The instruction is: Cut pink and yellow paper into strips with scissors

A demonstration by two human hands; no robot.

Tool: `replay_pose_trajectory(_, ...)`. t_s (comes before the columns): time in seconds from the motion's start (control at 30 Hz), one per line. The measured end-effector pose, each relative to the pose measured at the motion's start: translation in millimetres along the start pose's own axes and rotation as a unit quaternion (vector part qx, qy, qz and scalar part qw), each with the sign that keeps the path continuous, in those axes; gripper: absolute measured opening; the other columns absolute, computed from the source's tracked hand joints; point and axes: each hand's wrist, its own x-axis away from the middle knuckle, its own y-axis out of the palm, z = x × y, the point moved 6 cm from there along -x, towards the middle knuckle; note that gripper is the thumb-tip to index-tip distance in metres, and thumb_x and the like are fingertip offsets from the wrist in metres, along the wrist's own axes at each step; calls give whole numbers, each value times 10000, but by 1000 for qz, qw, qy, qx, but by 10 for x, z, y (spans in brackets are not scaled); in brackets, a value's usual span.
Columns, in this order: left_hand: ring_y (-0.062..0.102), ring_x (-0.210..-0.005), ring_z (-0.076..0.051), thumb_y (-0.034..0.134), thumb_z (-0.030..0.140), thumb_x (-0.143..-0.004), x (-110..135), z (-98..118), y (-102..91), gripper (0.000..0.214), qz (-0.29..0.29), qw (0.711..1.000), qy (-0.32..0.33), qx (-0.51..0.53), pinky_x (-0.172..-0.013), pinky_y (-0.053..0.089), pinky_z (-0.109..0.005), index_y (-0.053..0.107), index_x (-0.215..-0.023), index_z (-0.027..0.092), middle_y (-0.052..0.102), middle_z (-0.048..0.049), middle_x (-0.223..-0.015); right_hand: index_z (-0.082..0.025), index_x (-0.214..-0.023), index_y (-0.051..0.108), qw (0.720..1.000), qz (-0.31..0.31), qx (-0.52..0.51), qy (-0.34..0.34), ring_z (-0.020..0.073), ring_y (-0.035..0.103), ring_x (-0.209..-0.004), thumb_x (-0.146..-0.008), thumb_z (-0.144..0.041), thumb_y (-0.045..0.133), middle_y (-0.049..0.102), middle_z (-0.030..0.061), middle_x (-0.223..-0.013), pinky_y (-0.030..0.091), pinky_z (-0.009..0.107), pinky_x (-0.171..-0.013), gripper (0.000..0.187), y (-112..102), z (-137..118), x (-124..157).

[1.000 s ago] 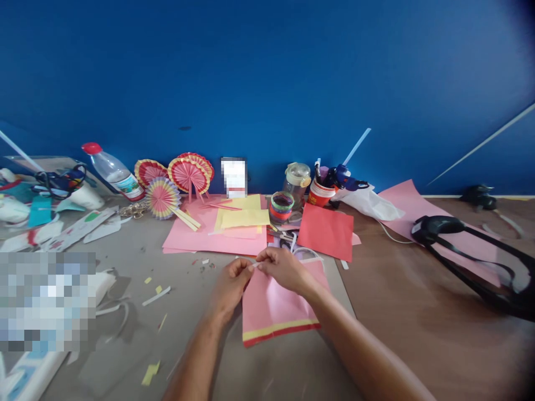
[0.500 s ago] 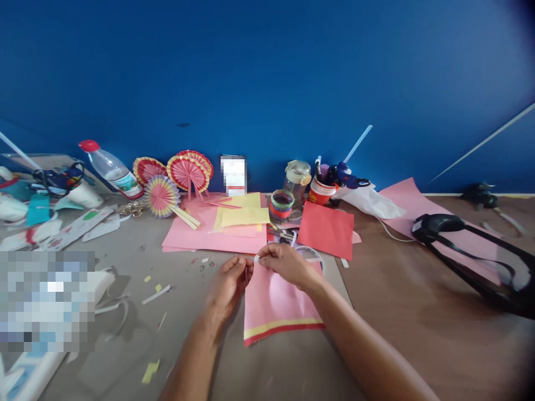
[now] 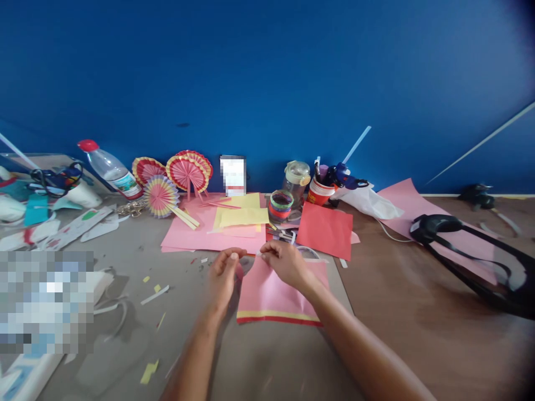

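Head view, the only one.

Pink sheet [image 3: 267, 298], one: lower centre of the frame, flat on the grey tabletop [image 3: 251, 365]; yellow and red bands along its near edge.

Right hand [image 3: 285, 266]: centre, over the sheet's upper part; thumb and fingers drawn together at its upper left corner, beside a white scrap [image 3: 258, 254]. Whether they grip or press cannot be told.

Left hand [image 3: 225, 273]: left of centre, just beside the sheet's left edge; part open, fingers loosely bent, thumb raised.

Pink stack [image 3: 178, 238]: centre left, beyond the hands; yellow paper [image 3: 244, 218] on top.

Paper fans, three: two red-edged [image 3: 188, 174], one lilac-edged [image 3: 161, 196]; left of centre, near the wall [image 3: 267, 72].

Bottle [image 3: 112, 174], red-capped: left, tilted.

Jar [image 3: 297, 179], lidded: right of centre, near a red cup [image 3: 320, 193] of tools.

Red sheet [image 3: 326, 231]: right of centre, before the cup.

Black strap [image 3: 443, 224]: right.

White strip [image 3: 155, 295], yellow snippet [image 3: 149, 372]: lower left.
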Motion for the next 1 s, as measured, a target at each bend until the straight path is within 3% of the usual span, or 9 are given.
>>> replay_pose_trajectory(0.1, 627, -860, -224, 705, 468, -725, 31, 49, 66, 305, -58, 997, 1, -58, -765, 462, -303, 700, -849, 189, 708, -69, -865, -176, -834, 660, 999, 32, 9, -16, 146, 575, -675, -784, -170, 531, 663, 18, -741, 406, 248, -654, 139, -40, -32, 13)
replay_pose_trajectory(0.27, 552, -694, -170, 729, 355, -678, 73, -46, 190, 228, -152, 982, -39, -101, -607, 398, -247, 685, -808, 172, 653, -33, -758, -185, -841, 656, 998, 54, 10, -24, 153, 590, -698, -780, -146, 507, 673, 26, -775, 418, 254, -670, 165, -55, -59, 29)
replay_pose_trajectory(0.4, 366, -525, -105, 655, 350, -702, 46, -149, 157, 192, -141, 970, -43, -192, -494, 251, -226, 590, -651, 177, 448, 51, -555, -184, -885, 659, 998, 57, 16, -38, 168, 611, -730, -798, -177, 513, 673, 34, -789, 443, 274, -705, 170, -21, -40, 16)
replay_pose_trajectory(0.6, 352, -539, -108, 597, 393, -735, -1, -53, 88, 248, -94, 974, 21, -203, -512, 261, -225, 526, -610, 191, 401, 54, -553, -162, -1231, 545, 990, 85, 84, -79, 235, 548, -1132, -816, -186, 522, 553, 145, -1273, 429, 344, -930, 416, -37, -12, 7)
replay_pose_trajectory(0.77, 413, -587, -126, 578, 430, -772, -3, 20, 45, 252, -73, 974, 57, -208, -545, 318, -221, 601, -717, 184, 486, 31, -602, -130, -1167, 597, 987, -9, 158, -21, 261, 610, -1045, -828, -182, 518, 641, 154, -1168, 437, 330, -865, 352, -6, 121, -29)
replay_pose_trajectory(1.0, 439, -592, -131, 565, 396, -784, -46, 21, -2, 229, -53, 971, 76, -222, -562, 329, -226, 628, -707, 189, 519, 24, -605, -191, -1014, 672, 986, 16, 164, -14, 216, 637, -930, -818, -135, 494, 701, 78, -1046, 422, 270, -754, 270, -191, 86, -43)
